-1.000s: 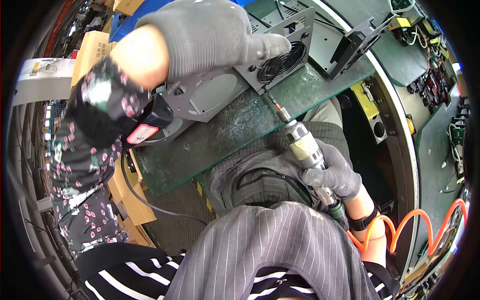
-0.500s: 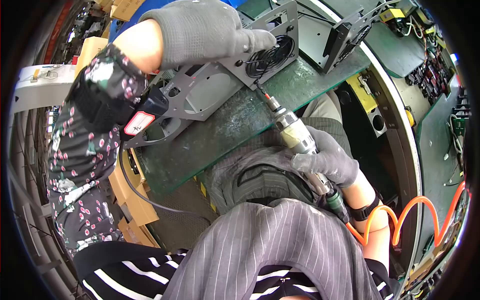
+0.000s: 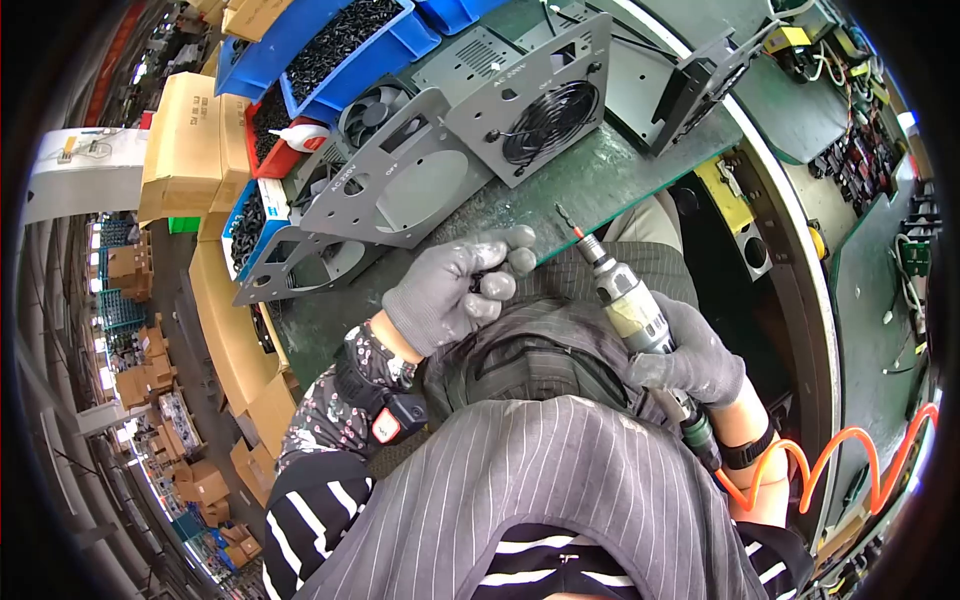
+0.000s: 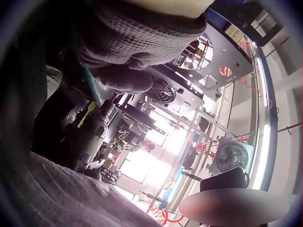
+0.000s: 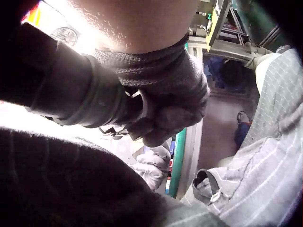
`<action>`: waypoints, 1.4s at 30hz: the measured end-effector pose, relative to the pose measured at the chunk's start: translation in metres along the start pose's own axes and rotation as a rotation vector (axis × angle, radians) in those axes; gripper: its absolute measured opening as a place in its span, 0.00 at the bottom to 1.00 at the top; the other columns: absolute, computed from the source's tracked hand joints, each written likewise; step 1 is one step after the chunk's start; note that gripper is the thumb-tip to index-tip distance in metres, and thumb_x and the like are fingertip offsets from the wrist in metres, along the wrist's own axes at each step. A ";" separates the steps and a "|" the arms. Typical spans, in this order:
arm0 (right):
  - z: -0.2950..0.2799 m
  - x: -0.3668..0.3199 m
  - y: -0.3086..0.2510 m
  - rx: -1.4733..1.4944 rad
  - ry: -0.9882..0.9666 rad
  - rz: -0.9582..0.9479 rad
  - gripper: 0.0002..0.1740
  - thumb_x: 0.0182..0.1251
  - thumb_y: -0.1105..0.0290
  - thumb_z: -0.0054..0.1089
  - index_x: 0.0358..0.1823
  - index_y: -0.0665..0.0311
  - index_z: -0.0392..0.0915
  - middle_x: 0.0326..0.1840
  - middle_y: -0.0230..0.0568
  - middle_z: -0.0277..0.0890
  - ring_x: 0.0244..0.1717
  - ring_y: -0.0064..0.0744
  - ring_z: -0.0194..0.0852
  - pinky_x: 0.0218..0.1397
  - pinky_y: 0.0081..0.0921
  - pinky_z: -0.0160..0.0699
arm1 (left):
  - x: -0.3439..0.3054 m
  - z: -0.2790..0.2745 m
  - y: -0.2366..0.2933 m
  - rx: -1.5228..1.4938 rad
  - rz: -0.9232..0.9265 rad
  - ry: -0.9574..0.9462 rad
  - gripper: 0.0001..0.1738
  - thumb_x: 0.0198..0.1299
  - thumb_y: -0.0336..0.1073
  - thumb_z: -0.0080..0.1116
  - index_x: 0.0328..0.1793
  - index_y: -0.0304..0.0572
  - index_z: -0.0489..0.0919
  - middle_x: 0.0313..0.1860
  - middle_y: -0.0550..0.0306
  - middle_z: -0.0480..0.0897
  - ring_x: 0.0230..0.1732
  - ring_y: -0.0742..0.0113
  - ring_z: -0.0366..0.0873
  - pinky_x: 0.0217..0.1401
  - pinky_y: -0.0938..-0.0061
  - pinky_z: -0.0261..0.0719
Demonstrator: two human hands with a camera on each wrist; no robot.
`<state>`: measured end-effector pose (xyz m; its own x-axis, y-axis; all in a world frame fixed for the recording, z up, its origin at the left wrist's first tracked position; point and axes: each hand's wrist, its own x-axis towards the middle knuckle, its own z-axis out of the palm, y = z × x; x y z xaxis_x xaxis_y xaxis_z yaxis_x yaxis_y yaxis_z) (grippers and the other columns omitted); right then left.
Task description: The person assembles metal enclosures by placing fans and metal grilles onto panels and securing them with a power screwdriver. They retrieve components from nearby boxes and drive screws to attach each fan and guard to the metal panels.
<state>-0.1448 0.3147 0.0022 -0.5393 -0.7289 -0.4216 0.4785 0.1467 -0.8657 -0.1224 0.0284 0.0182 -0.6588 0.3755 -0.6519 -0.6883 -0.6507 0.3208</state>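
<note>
In the head view the gloved left hand (image 3: 450, 290) is held over the lap by the bench's near edge, its fingers curled round small dark pieces (image 3: 477, 284), too small to make out fully. The gloved right hand (image 3: 695, 350) grips a powered screwdriver (image 3: 628, 305), its bit pointing up and left, apart from the panels. Beyond the hands a grey metal panel with a black fan grille (image 3: 550, 125) leans on the bench, beside another panel (image 3: 425, 195) with a large round hole. The left glove (image 4: 137, 42) and right glove (image 5: 175, 94) appear in the wrist views, partly dark.
Blue bins (image 3: 345, 60) of dark screws and a red bin (image 3: 268, 140) stand at the back left, near cardboard boxes (image 3: 185, 145). Another fan panel (image 3: 700, 90) stands on the right. An orange coiled hose (image 3: 850, 435) trails from the screwdriver.
The left hand has come down from above the fan panel to over the lap, its fingers now curled. The screwdriver has drawn back from the panel's lower corner, slightly right and down.
</note>
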 end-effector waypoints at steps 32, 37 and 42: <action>0.021 0.002 -0.023 0.077 -0.188 0.024 0.36 0.41 0.59 0.77 0.49 0.68 0.69 0.31 0.31 0.74 0.29 0.19 0.72 0.32 0.19 0.73 | 0.000 0.002 -0.005 0.343 0.448 0.018 0.20 0.69 0.44 0.43 0.51 0.34 0.76 0.29 0.63 0.77 0.23 0.84 0.66 0.19 0.90 0.60; 0.020 -0.001 -0.023 0.149 -0.196 0.062 0.35 0.41 0.59 0.77 0.48 0.68 0.69 0.29 0.31 0.74 0.27 0.19 0.72 0.30 0.18 0.73 | -0.007 0.016 -0.005 0.483 0.466 0.102 0.18 0.67 0.42 0.47 0.49 0.32 0.77 0.27 0.68 0.76 0.17 0.86 0.61 0.16 0.89 0.55; 0.012 -0.003 -0.017 0.163 -0.230 0.049 0.35 0.41 0.59 0.78 0.48 0.68 0.70 0.30 0.31 0.74 0.28 0.19 0.71 0.32 0.18 0.73 | -0.006 0.030 -0.001 0.750 0.453 0.194 0.21 0.66 0.47 0.49 0.48 0.35 0.78 0.25 0.69 0.76 0.18 0.87 0.60 0.17 0.90 0.54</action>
<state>-0.1429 0.3067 0.0218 -0.3500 -0.8591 -0.3735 0.6152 0.0898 -0.7833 -0.1264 0.0465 0.0426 -0.8993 0.0253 -0.4365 -0.4371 -0.0821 0.8957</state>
